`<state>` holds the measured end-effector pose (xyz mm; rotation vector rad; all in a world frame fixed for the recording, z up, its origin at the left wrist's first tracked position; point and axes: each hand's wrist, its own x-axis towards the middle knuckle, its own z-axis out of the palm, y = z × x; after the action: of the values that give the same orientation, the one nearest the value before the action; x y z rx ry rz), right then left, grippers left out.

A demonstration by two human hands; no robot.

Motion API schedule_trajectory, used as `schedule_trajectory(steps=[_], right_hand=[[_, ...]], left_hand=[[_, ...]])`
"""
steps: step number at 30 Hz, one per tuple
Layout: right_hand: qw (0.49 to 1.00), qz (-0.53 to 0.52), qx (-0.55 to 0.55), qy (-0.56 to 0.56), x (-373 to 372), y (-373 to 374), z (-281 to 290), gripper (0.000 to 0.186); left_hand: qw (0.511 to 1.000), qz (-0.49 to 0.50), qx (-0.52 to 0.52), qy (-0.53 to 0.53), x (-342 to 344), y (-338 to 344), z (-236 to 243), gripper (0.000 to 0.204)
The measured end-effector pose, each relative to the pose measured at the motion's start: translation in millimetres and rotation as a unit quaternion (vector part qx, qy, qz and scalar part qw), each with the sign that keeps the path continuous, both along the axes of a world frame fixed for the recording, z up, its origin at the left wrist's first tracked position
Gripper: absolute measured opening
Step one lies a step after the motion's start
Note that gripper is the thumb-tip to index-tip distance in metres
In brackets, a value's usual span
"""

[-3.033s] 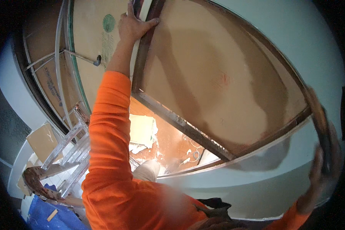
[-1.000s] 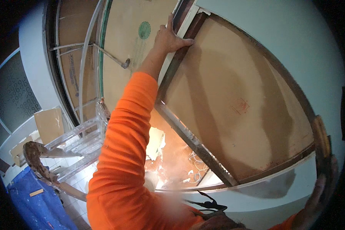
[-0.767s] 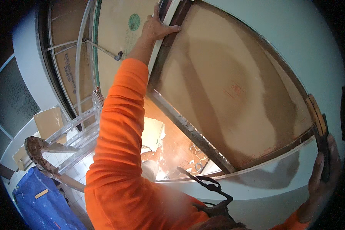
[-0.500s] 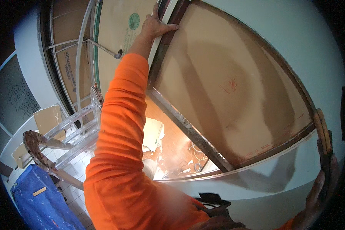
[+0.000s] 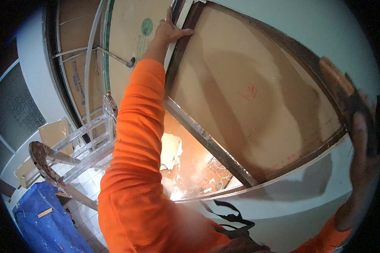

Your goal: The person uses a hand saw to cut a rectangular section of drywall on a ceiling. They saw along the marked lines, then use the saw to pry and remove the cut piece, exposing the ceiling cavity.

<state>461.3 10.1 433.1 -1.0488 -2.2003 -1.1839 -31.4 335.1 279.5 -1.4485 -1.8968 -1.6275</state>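
Note:
My left hand (image 5: pixel 169 33) is raised against the dark frame post (image 5: pixel 182 55) with its white edge strip. Its index finger points up and its thumb stretches out to the side, the fingers apart. A tan board (image 5: pixel 240 97) fills the frame to the right of that post. My right hand (image 5: pixel 362 139), at the far right, closes around a long flat tool (image 5: pixel 337 76) with a tan strip and a dark body; blur and shadow hide its exact kind. That tool is near the frame's outer right edge; whether it touches cannot be told.
A paint-spattered stepladder (image 5: pixel 82 139) stands at the left, beside a blue cloth (image 5: pixel 44 223) with a small wood piece (image 5: pixel 44 212) on it. A slanting bar (image 5: pixel 211 141) crosses the frame above a lit floor with cables (image 5: pixel 220 173). A thin pipe (image 5: pixel 114 57) juts out on the left.
My right hand and the flat tool have moved up along the right side, and more of the right forearm shows. My left hand stays on the post.

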Motion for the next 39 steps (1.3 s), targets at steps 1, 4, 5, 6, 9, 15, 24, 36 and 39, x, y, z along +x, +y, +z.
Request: schedule_trajectory(steps=[1, 4, 5, 6, 9, 15, 24, 36, 39], right_hand=[[0.998, 0.064, 0.021, 0.007, -13.8, 2.7, 1.9, 0.053], [0.985, 0.164, -0.051, -0.027, -84.2, -37.8, -0.5, 0.058], [0.987, 0.155, -0.041, -0.028, -80.2, -37.9, -7.3, 0.057], [0.991, 0.131, -0.024, -0.021, -69.7, -37.3, -16.3, 0.056], [0.995, 0.1, -0.011, -0.014, -36.3, -8.5, -35.7, 0.053], [0.999, -0.021, -0.025, -0.033, -13.2, -13.8, -26.8, 0.049], [0.993, -0.109, 0.035, -0.016, -8.5, -4.7, -7.6, 0.044], [0.972, -0.221, 0.038, -0.067, -30.2, -44.1, -23.3, 0.046], [0.968, -0.227, 0.031, -0.104, 10.9, -35.0, -19.5, 0.048]], left_hand=[[1.0, 0.001, 0.009, 0.003, -8.2, -5.7, 0.3, 0.148], [0.997, -0.069, 0.021, -0.01, 13.3, 38.1, -17.6, 0.148], [0.996, -0.084, 0.03, -0.017, 16.9, 42.3, -18.1, 0.149], [0.997, -0.073, 0.016, -0.016, 21.9, 46.9, -21.2, 0.149], [1.0, 0.006, 0.0, -0.002, -4.8, 9.5, -7.6, 0.149], [0.999, -0.038, 0.029, -0.011, 1.7, 8.1, -5.9, 0.144], [0.993, -0.065, -0.071, -0.065, 9.8, -32.1, 14.7, 0.147], [0.994, -0.084, -0.049, -0.042, 22.4, -14.2, 9.3, 0.147], [0.991, -0.097, -0.064, -0.062, 33.4, -16.3, 4.6, 0.146]])
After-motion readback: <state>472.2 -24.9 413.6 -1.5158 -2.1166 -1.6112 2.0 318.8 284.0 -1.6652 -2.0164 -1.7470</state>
